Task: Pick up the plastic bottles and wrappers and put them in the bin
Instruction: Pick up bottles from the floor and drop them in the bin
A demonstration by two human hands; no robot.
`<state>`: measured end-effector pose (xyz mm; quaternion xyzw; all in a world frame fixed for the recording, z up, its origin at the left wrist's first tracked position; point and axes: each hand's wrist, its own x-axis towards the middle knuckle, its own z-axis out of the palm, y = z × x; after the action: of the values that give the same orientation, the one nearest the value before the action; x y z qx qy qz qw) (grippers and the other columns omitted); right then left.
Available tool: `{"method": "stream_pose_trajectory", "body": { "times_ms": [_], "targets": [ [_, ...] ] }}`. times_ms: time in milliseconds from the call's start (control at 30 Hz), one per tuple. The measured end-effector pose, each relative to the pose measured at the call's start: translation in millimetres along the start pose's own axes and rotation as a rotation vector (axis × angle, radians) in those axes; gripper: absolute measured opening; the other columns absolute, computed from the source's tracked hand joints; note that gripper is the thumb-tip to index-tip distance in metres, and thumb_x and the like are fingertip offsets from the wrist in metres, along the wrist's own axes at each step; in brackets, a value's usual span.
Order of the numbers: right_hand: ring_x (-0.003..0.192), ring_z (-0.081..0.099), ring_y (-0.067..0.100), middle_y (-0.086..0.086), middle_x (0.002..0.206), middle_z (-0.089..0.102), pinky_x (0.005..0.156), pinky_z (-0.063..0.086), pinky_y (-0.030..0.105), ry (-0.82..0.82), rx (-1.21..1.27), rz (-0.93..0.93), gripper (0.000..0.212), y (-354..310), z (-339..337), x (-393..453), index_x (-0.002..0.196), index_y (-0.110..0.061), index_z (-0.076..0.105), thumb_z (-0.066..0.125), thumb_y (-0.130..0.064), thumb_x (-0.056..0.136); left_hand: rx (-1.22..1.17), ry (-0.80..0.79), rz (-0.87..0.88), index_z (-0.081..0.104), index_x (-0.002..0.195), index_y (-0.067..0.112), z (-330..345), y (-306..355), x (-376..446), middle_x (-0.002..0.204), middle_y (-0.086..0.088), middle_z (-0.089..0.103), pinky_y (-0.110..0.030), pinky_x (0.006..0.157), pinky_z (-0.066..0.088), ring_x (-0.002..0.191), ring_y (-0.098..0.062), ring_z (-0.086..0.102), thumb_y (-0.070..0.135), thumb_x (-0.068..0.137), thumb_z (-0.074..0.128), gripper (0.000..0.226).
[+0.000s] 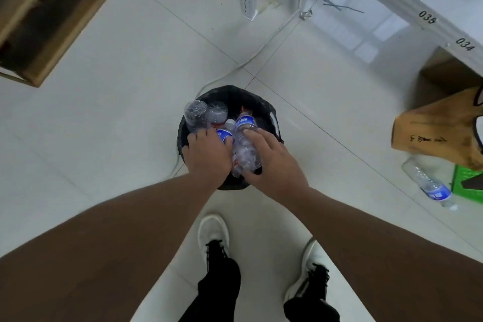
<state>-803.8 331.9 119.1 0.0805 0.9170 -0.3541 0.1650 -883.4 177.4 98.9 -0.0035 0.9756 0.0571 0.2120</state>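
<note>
both hands reach down over a black-lined bin (pixel 271 115) standing on pale floor tiles. the left hand (pixel 207 154) curls its fingers round clear plastic bottles; one of them, a bottle with a blue label (pixel 224 134), shows just past the knuckles, and a clear bottle (pixel 194 115) sticks up with its base toward the camera at the bin's left rim. the right hand (pixel 274 162) holds a crumpled clear bottle (pixel 245 144) between thumb and fingers, fingers curled along its side, over the bin's mouth; its blue label carries white writing too small to read. another clear bottle with a blue label (pixel 428 184) lies on the floor well to the right, beside a green crate (pixel 467 181) and a brown paper bag (pixel 439 131) with dark printed characters that cannot be made out. a white rail (pixel 407 5) at upper right bears the numbers 037, 036, 035 and 034. a white cable (pixel 261 47) runs across the tiles to the bin. white shoes (pixel 213 232) show below.
</note>
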Motion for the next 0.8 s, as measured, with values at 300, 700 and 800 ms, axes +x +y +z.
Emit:
{"method": "stream_pose_trajectory", "body": {
  "times_ms": [300,700,800],
  "targets": [
    [0.137,0.048,0.028,-0.003,0.163,0.034,0.107,0.050,0.048,-0.038,0.012,0.068,0.106,-10.5,-68.3,-52.6,0.166,-0.039,0.028,0.083,-0.056,0.076,-0.170,0.114,0.104,0.066,0.126,0.014,-68.2,-18.4,-41.9,0.123,-0.011,0.066,-0.049,0.087,0.051,0.109,-0.036,0.058,0.028,0.095,0.061,0.034],
    [0.143,0.040,0.025,-0.007,0.163,0.031,0.110,0.047,0.050,0.033,-0.023,0.142,0.100,5.2,-165.9,-140.6,0.162,-0.040,0.033,0.079,-0.068,0.077,-0.160,0.061,0.200,0.059,0.143,0.022,-144.6,49.3,-135.5,0.139,-0.007,0.062,-0.048,0.100,0.048,0.125,-0.035,0.054,0.048,0.095,0.063,0.055],
    [0.143,0.041,0.027,-0.005,0.163,0.030,0.111,0.046,0.052,0.037,-0.028,0.147,0.098,12.7,-192.3,-164.1,0.162,-0.039,0.032,0.078,-0.067,0.079,-0.203,0.064,0.223,0.059,0.146,0.025,-159.6,76.4,-160.3,0.143,-0.003,0.061,-0.045,0.106,0.045,0.132,-0.031,0.052,0.046,0.096,0.068,0.055]
  ]
}}
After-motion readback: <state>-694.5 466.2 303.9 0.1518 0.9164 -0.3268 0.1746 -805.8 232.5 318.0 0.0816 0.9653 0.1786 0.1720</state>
